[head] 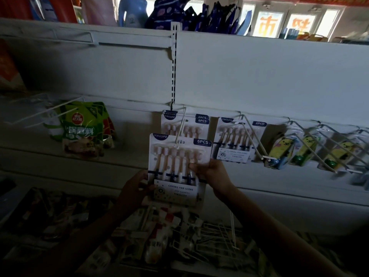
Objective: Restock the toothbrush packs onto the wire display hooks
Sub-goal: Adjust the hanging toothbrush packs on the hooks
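Both hands hold one white six-piece toothbrush pack (178, 166) by its edges, left hand (134, 191) gripping the lower left, right hand (209, 172) pinching the right side; its hang hole meets the white wire hook (180, 128), probably being threaded on.

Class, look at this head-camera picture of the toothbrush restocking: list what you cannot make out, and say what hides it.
- Whether the held toothbrush pack is threaded on the wire hook: the hole is too small to tell.
- How many packs hang behind it: the front pack covers them.
- Goods on the lower shelf: too dark and blurred.
- Left hand fingers: behind the pack.
- Right-hand hanging items: blurred, cut by the edge.
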